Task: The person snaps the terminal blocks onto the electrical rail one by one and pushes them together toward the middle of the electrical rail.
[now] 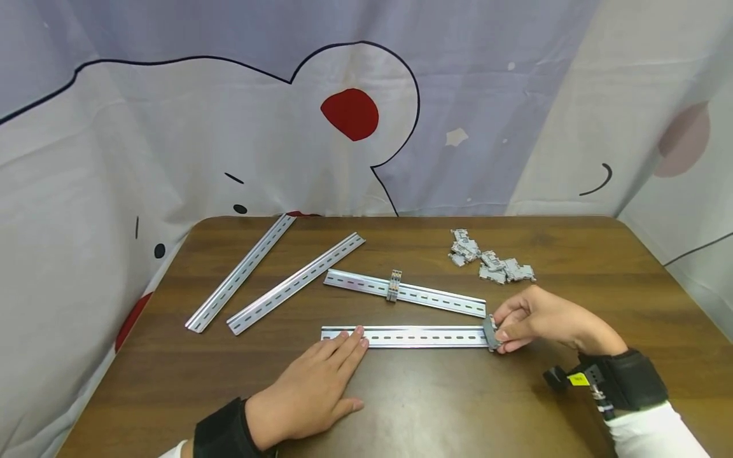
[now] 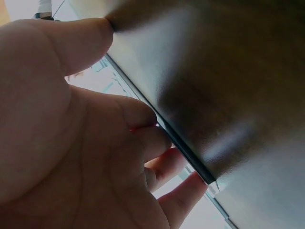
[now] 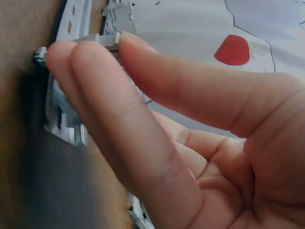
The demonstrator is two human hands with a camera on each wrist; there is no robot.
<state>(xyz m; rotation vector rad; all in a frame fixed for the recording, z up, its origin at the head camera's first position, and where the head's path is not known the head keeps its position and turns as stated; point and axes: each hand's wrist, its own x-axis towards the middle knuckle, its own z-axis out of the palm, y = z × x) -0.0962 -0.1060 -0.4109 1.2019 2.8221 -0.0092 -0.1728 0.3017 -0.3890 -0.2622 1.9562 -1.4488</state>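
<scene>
A slotted metal DIN rail (image 1: pixel 424 337) lies crosswise on the table in front of the person. The left hand (image 1: pixel 309 388) rests flat with straight fingers over the rail's left part; in the left wrist view its fingertips meet the rail's edge (image 2: pixel 186 148). At the rail's right end, the right hand (image 1: pixel 541 321) pinches a grey terminal block (image 1: pixel 490 333) between thumb and fingers. The block sits across the rail there, and in the right wrist view the fingers hide much of this terminal block (image 3: pixel 102 40).
Behind lies a second rail (image 1: pixel 441 298) carrying a small group of terminal blocks (image 1: pixel 394 285). Two more rails, one nearer (image 1: pixel 294 283) and one farther left (image 1: pixel 240 273), lie slanted. Loose grey terminal blocks are piled (image 1: pixel 465 247) at the back right. A patterned curtain hangs behind the table.
</scene>
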